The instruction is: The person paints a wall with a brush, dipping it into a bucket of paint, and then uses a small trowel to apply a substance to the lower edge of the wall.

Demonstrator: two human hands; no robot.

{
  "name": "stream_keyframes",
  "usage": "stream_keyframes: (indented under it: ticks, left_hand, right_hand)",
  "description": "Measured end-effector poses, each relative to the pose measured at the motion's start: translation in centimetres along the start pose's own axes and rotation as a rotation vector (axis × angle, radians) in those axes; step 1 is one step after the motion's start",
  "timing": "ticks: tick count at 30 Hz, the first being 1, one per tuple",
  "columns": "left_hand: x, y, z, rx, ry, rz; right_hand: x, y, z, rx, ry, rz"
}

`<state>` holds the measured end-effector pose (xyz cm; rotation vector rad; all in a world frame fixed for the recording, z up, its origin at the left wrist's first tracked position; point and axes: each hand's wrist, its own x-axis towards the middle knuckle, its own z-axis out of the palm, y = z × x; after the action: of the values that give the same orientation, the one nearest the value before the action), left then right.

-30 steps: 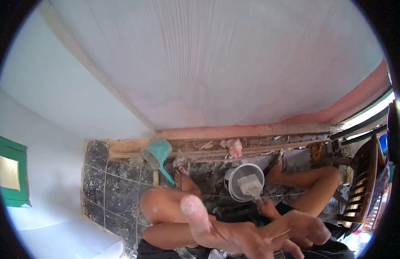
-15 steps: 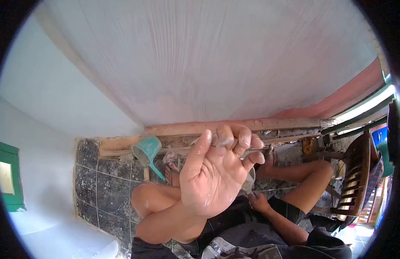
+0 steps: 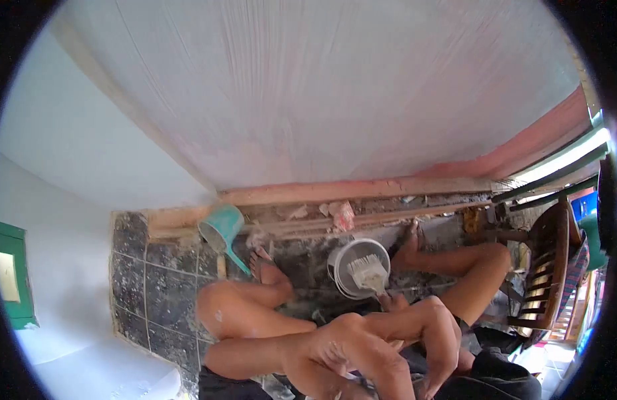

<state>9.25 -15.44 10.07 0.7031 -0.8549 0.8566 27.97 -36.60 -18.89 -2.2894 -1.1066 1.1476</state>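
Observation:
My right hand (image 3: 394, 304) grips the handle of a wide, flat paintbrush (image 3: 370, 273), its pale bristles over a white bucket (image 3: 333, 265) on the floor between my feet. Close to the camera, my left hand (image 3: 378, 343) reaches across in front of my torso. Its fingers are bent downward and apart, with nothing visible in them; some fingertips are hidden near the lower edge. Pale smears mark its skin. The left forearm partly covers my lap and right arm.
A teal dipper (image 3: 223, 227) lies near the wall's foot at left. The wall (image 3: 308, 100) ahead has streaky whitish paint over pink. Debris and a crumpled pinkish scrap (image 3: 344, 217) lie along its base. A wooden chair (image 3: 545, 273) stands at right on dark, spattered tiles (image 3: 172, 287).
My left hand has dropped from its raised, palm-facing position towards my body, uncovering the bucket and paintbrush. My right hand stays low near the bucket.

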Motion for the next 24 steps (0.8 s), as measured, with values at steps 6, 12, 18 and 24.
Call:
stream_keyframes:
  ticks: [6,12,18,24]
  left_hand:
    - [-0.3,-1.3,1.4,-0.126,-0.047,-0.091]
    - [-0.2,2.1,-0.5,-0.062,0.016,-0.338]
    - [-0.5,8.6,-5.5,0.076,0.858,0.008]
    - [-2.7,12.2,-8.1,0.157,0.990,0.134]
  right_hand:
    - [-1.6,-5.6,-3.8,-0.291,-0.003,0.051]
    - [-1.0,-4.3,-3.6,-0.447,-0.013,-0.066]
    - [-0.3,-1.3,-3.6,-0.249,-0.077,-0.129]
    - [-0.6,-3.3,-3.8,-0.241,-0.079,-0.051]
